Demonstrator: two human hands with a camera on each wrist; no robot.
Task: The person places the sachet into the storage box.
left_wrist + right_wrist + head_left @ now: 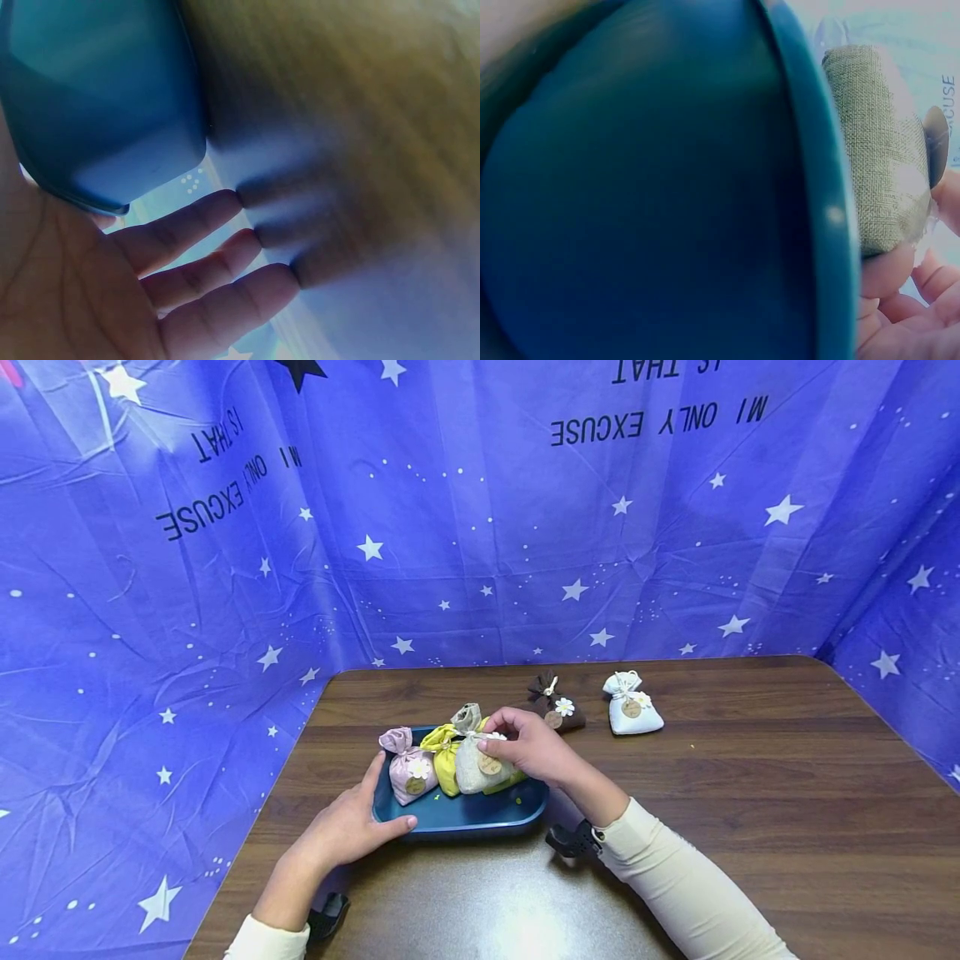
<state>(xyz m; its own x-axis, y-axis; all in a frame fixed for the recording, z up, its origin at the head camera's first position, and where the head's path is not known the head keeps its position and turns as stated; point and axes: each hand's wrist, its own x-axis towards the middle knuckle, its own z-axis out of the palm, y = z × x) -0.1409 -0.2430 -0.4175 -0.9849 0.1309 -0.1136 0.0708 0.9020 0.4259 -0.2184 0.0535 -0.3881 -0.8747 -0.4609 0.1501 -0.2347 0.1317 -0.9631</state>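
A grey linen drawstring sachet [476, 767] with a round tag is pinched in my right hand [534, 747] over the blue tray [465, 812]. In the right wrist view, the woven sachet [874, 150] shows beyond the tray's rim [832, 217], fingers at its lower end. A pink sachet [405, 767] and a yellow sachet [446, 768] lie in the tray, and more yellow cloth shows beneath the grey one. My left hand [339, 827] rests at the tray's left corner, thumb along the near rim. Its other fingers [217, 300] extend loosely beside the tray wall.
Behind the right hand lies a brown sachet [564, 714], partly hidden by it. A white sachet [634, 714] sits farther right on the wooden table [765, 777]. Blue star-printed curtains [480, 527] hang along the back and sides.
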